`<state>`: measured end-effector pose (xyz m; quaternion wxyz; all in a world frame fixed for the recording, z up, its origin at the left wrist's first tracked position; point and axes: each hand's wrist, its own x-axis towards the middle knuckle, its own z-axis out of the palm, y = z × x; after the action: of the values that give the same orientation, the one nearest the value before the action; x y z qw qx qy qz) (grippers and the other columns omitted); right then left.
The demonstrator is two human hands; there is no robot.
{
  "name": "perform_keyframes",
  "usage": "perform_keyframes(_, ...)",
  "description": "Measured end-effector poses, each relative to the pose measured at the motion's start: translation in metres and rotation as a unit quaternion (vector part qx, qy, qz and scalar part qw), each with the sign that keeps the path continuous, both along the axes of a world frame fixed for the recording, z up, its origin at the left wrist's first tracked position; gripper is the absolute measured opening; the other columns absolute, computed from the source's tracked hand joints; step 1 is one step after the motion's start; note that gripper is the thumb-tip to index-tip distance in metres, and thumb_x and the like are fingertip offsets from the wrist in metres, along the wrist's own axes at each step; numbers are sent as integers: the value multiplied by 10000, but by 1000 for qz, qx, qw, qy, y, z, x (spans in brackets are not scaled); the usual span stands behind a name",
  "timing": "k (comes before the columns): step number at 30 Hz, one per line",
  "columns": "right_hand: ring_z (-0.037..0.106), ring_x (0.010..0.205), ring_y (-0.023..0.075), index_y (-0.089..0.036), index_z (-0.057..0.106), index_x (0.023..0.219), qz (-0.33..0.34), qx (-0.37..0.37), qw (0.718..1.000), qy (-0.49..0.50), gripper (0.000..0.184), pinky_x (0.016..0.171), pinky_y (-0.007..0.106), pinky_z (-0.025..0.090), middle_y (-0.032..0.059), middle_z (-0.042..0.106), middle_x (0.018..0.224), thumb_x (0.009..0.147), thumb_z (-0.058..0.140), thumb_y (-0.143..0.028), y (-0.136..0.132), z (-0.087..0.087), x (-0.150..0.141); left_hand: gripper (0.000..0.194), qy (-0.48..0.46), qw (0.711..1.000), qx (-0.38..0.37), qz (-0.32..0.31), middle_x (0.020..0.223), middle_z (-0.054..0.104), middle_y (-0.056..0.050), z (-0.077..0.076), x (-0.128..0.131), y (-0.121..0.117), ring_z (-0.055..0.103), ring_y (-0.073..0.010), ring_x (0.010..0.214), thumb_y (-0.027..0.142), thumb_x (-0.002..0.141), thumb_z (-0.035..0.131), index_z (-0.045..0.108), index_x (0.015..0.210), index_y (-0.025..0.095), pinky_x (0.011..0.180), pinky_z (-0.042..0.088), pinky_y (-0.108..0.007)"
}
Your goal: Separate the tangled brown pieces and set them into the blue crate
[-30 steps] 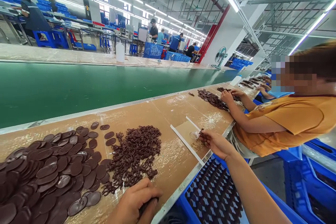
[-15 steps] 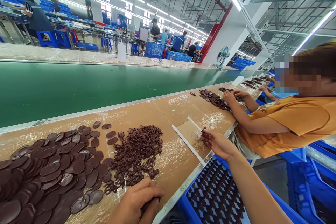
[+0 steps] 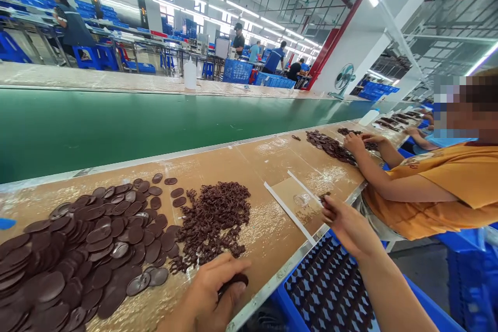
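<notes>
My left hand (image 3: 206,290) is at the bottom of the view, shut on a dark brown flat piece (image 3: 233,281). To its left lies a heap of tangled small brown pieces (image 3: 212,223), and beyond that a large spread of dark brown oval discs (image 3: 93,254). My right hand (image 3: 348,225) pinches a small brown piece (image 3: 325,195) at the table's near edge. Close to those fingertips, a clear plastic piece (image 3: 301,199) rests on a cardboard sheet (image 3: 295,192), between white strips (image 3: 288,212).
A blue crate (image 3: 327,290) holding rows of dark pieces sits below the table's metal edge. A co-worker in an orange shirt (image 3: 436,192) sorts a brown pile (image 3: 330,148) to the right. A green conveyor belt (image 3: 116,129) runs along the table's far side.
The whole view has swung, shifting everything rightward in the picture. My right hand has moved away from the clear piece, and my left hand has lifted slightly, showing the dark piece.
</notes>
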<state>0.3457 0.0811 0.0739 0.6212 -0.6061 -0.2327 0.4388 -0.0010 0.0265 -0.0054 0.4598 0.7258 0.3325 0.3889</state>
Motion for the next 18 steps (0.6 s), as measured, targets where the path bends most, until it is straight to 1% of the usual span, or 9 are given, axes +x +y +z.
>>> perform_keyframes(2, 414, 508, 85, -215, 656, 684, 21, 26, 999, 20, 188, 430, 213, 404, -19, 527, 643, 805, 791, -264, -27, -2, -23, 175, -33, 992, -121, -7, 870, 697, -44, 11, 0, -1, 668, -180, 814, 285, 911, 622, 747, 1019, 226, 754, 534, -286)
perform_keyframes(3, 378, 486, 76, -212, 651, 677, 37, 30, 998, 38, 206, 415, 214, 389, -24, 493, 628, 789, 804, -294, -41, -4, -38, 165, -75, 977, -200, -10, 834, 696, -38, 16, 1, -1, 672, -172, 774, 338, 904, 656, 720, 968, 201, 737, 546, -291)
perform_keyframes(5, 334, 451, 50, -197, 697, 748, 77, 27, 992, 92, 189, 394, 196, 356, -37, 459, 617, 749, 828, -334, -69, -12, -72, 328, -171, 929, -329, -7, 821, 715, -43, 25, 5, -2, 702, -173, 734, 484, 859, 732, 640, 925, 176, 719, 575, -317)
perform_keyframes(7, 274, 410, 25, -178, 702, 747, 114, 7, 983, 141, 235, 353, 175, 281, -49, 444, 594, 708, 842, -363, -92, -22, -106, 477, -241, 887, -393, 2, 861, 751, -69, 29, 8, -3, 742, -193, 742, 590, 796, 782, 558, 906, 184, 715, 596, -343)
perform_keyframes(9, 248, 392, 16, -176, 688, 732, 137, 3, 975, 177, 253, 333, 157, 243, -52, 458, 591, 709, 836, -380, -108, -34, -136, 515, -273, 872, -406, 6, 903, 780, -90, 32, 9, -6, 764, -208, 786, 606, 787, 793, 492, 895, 202, 732, 599, -348)
perform_keyframes(11, 249, 382, 17, -182, 671, 722, 146, 18, 968, 205, 256, 313, 146, 239, -48, 488, 599, 731, 825, -387, -115, -43, -156, 481, -283, 874, -394, -1, 952, 794, -99, 33, 8, -8, 765, -205, 845, 578, 828, 774, 477, 925, 212, 764, 587, -337)
perform_keyframes(13, 253, 372, 19, -188, 665, 728, 155, 37, 960, 228, 246, 292, 141, 243, -42, 519, 612, 746, 813, -384, -118, -48, -166, 434, -277, 883, -379, -11, 1003, 793, -105, 34, 6, -9, 750, -190, 864, 558, 862, 747, 521, 977, 206, 753, 565, -306)
perform_keyframes(15, 249, 367, 19, -191, 675, 751, 170, 54, 953, 246, 221, 279, 139, 253, -38, 536, 626, 756, 800, -373, -118, -48, -169, 401, -250, 898, -362, -20, 990, 783, -102, 35, 4, -10, 720, -167, 833, 553, 882, 726, 612, 992, 185, 707, 527, -267)
perform_keyframes(18, 245, 372, 19, -189, 686, 757, 195, 80, 941, 264, 219, 283, 139, 271, -35, 531, 632, 779, 774, -389, -117, -42, -168, 329, -213, 930, -299, -24, 1081, 730, -102, 33, 2, -11, 662, -165, 932, 500, 871, 756, 735, 919, 176, 776, 495, -262)
